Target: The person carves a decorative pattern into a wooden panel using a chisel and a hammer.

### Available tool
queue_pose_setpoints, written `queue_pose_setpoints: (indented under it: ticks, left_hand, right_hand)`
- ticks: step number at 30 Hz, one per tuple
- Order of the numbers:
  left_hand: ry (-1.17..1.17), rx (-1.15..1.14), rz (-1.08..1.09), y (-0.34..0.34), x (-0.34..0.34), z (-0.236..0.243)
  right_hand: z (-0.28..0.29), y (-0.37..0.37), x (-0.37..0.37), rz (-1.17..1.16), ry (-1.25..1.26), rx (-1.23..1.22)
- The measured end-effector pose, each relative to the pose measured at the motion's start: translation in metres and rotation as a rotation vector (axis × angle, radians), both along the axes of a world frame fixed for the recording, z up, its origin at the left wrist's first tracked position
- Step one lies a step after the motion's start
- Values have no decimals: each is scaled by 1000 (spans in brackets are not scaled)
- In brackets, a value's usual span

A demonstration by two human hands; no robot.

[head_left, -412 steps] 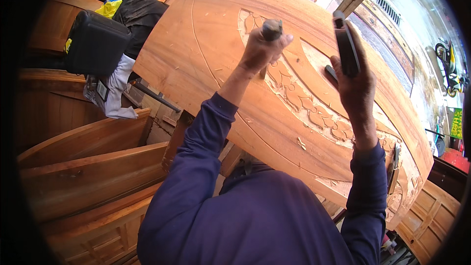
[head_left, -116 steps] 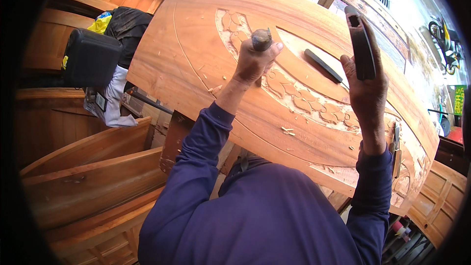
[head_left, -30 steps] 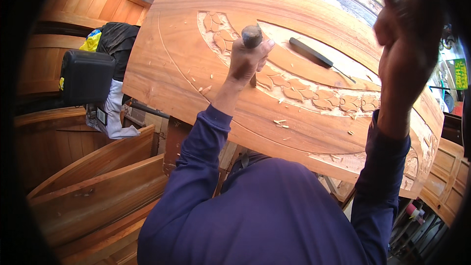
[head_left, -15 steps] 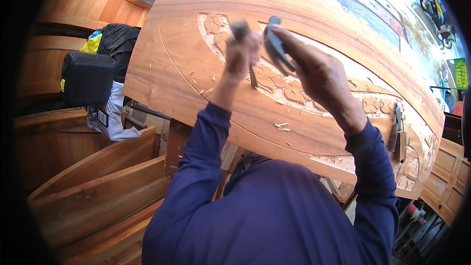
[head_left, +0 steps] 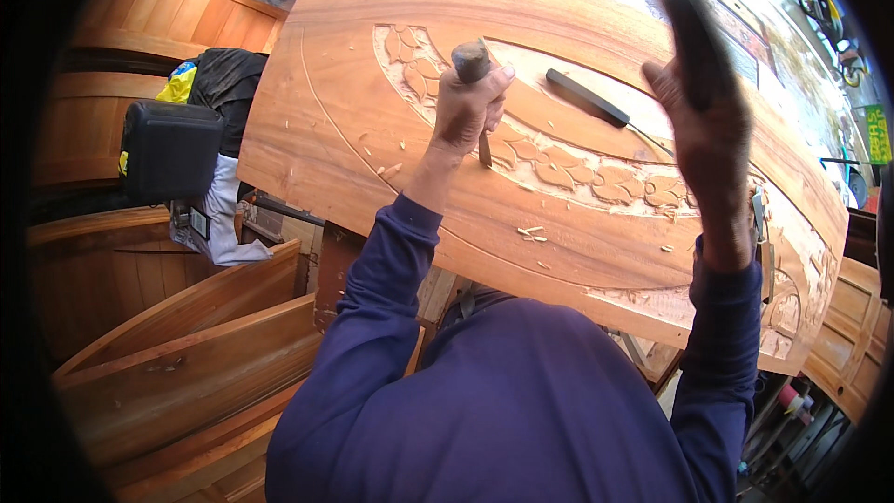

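My left hand (head_left: 466,114) is wrapped round a wood chisel (head_left: 470,60), held nearly upright. The rounded handle end sticks out above the fist, and its blade meets the wood at the near edge of a carved floral band (head_left: 559,168). Raised to the right, my right hand (head_left: 715,149) grips a dark mallet-like tool (head_left: 697,37), smeared by motion and well apart from the chisel. Both work over a large wooden panel (head_left: 326,121). A black-handled tool (head_left: 587,98) with a thin metal shaft lies on it between my hands.
Wood chips (head_left: 531,234) are scattered over the panel. More hand tools (head_left: 764,233) lie at its right end, partly behind my right forearm. A black case (head_left: 169,149) stands at the left, above stacked wooden boards (head_left: 196,359). Other panelled woodwork (head_left: 843,335) is at the far right.
My right hand has swung up and to the right with the mallet-like tool, away from the chisel. The black-handled tool on the panel has come into sight. My left hand stays nearly in place.
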State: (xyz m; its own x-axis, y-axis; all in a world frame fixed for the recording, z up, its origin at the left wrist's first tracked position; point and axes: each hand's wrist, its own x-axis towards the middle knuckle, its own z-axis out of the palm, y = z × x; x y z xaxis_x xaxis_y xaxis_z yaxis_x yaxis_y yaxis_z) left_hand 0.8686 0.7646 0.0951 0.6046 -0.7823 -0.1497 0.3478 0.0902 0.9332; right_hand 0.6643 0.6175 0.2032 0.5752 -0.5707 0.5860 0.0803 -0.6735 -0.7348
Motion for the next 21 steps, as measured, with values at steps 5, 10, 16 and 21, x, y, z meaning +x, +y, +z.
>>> queue_pose_setpoints:
  ticks: [5,10,16,21]
  left_hand:
    - [-28,-10,-8,11,0,-6]
    - [-179,-110,30,11,-17,-16]
    - [-184,-99,-86,23,-10,-20]
    - [-256,-179,30,13,-14,-28]
  right_hand:
    - [70,-21,29,-637,279,-737]
    - [-15,11,39,-3,535,-699]
    - [-24,43,56,175,76,-308]
    - [-57,47,24,104,501,-383]
